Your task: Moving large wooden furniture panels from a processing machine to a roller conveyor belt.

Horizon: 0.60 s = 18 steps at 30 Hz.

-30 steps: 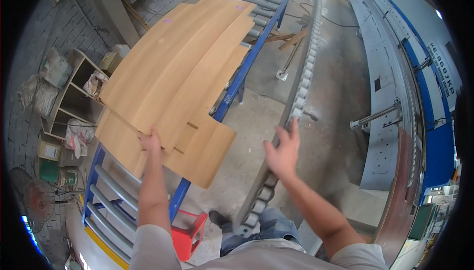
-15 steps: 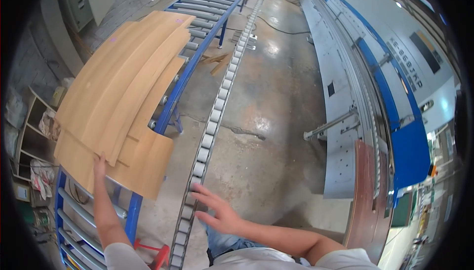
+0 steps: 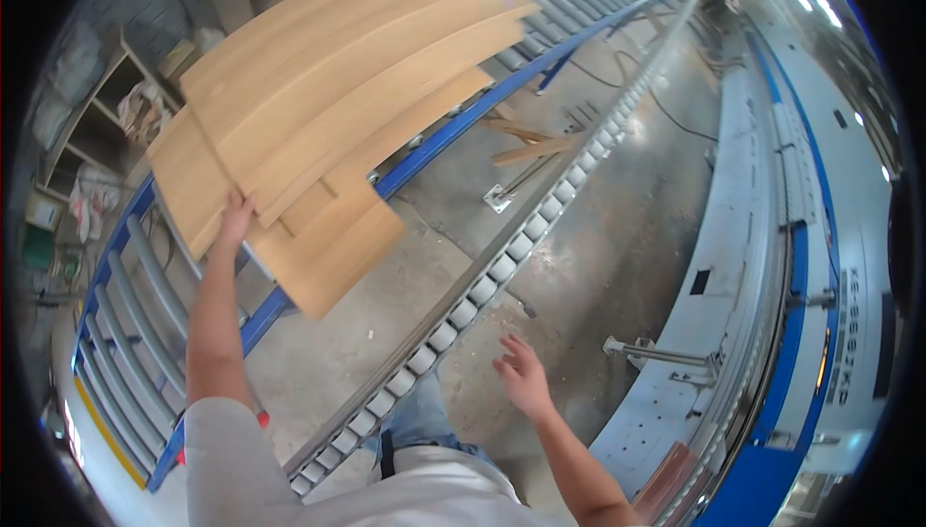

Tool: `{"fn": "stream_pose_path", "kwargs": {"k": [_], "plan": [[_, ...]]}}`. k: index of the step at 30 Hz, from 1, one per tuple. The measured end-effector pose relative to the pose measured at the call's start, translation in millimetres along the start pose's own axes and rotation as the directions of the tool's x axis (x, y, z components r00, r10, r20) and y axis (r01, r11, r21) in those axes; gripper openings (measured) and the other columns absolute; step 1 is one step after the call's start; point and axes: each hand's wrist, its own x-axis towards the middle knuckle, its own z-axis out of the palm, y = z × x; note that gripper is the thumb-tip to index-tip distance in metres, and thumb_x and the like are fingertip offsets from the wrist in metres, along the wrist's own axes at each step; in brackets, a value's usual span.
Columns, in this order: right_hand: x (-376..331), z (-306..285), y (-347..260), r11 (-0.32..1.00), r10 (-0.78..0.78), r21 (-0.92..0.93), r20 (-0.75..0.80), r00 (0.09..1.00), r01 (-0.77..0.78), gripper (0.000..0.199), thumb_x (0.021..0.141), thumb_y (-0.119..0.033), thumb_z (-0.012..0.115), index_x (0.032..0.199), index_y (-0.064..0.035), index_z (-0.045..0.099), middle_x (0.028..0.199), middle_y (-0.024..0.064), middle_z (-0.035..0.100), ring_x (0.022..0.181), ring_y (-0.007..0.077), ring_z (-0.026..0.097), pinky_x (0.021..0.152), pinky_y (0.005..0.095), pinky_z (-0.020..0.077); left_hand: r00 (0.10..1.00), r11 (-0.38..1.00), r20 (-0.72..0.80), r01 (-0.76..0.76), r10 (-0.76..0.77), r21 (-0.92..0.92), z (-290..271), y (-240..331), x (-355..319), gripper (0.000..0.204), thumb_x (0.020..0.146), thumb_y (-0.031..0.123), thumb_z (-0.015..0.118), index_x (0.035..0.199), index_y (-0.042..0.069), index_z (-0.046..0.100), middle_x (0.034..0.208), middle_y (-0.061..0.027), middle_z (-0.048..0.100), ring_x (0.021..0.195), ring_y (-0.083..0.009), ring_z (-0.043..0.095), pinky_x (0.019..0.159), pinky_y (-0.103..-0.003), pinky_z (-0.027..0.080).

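Several light wood-grain boards (image 3: 328, 93) lie overlapping in a stack on a blue-framed roller conveyor (image 3: 154, 276) to my left. My left hand (image 3: 236, 216) reaches out to the near edge of an upper board and grips it, fingertips on top; the thumb is partly hidden. Beneath it, lower boards stick out toward me and past the conveyor's right side rail. My right hand (image 3: 524, 378) hangs in the air right of a narrow roller track (image 3: 463, 313). It holds nothing, its fingers apart and slightly bent.
A long white and blue machine (image 3: 714, 267) runs along the right, with a metal arm (image 3: 661, 351) jutting toward me. A dark red-brown panel (image 3: 666, 484) shows at its near end. Wood pieces (image 3: 531, 149) lie on the floor between track and conveyor. Shelves (image 3: 96, 132) stand far left.
My view has turned, so the conveyor and track slant more to the right. My right hand has moved from over the roller track to its right side. The left hand stays at the boards' near edge.
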Motion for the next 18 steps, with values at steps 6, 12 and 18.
{"fn": "stream_pose_path", "kwargs": {"k": [6,12,18], "plan": [[30.4,-91.9,96.8,0.959,0.207,-0.146,-0.223,0.953,-0.242,0.046,0.085,-0.015,0.062,0.128,0.0001,0.055,0.128,0.0158,0.055,0.105,0.0197,0.062,0.088,0.0297,0.048,0.999,0.985,-0.046,0.029,-0.021,0.168,34.8,40.6,35.0,0.09,0.09,0.06,0.045,0.149,-0.001,0.013,0.153,-0.0294,0.015,0.144,-0.0409,0.012,0.116,-0.047,0.01],[-2.3,-167.7,202.1,0.799,0.588,0.02,-0.239,0.773,-0.601,0.042,0.083,-0.017,0.063,0.122,-0.0043,0.061,0.075,0.0056,0.061,0.056,0.0129,0.053,0.05,0.0284,0.0451,0.999,0.978,-0.04,0.023,-0.015,0.207,67.3,76.8,84.0,0.088,0.092,0.059,0.043,0.15,0.001,0.012,0.153,-0.0279,0.016,0.144,-0.0399,0.011,0.116,-0.045,0.012],[-19.2,-226.7,235.2,0.683,0.726,0.105,-0.202,0.657,-0.722,0.042,0.078,-0.022,0.066,0.116,-0.0026,0.065,0.089,0.0119,0.069,0.063,0.0162,0.061,0.06,0.031,0.0502,0.993,0.976,-0.008,0.118,-0.118,0.181,127.0,140.8,122.4,0.086,0.093,0.057,0.042,0.151,0.002,0.01,0.154,-0.0261,0.016,0.145,-0.0386,0.01,0.117,-0.043,0.015]]}}
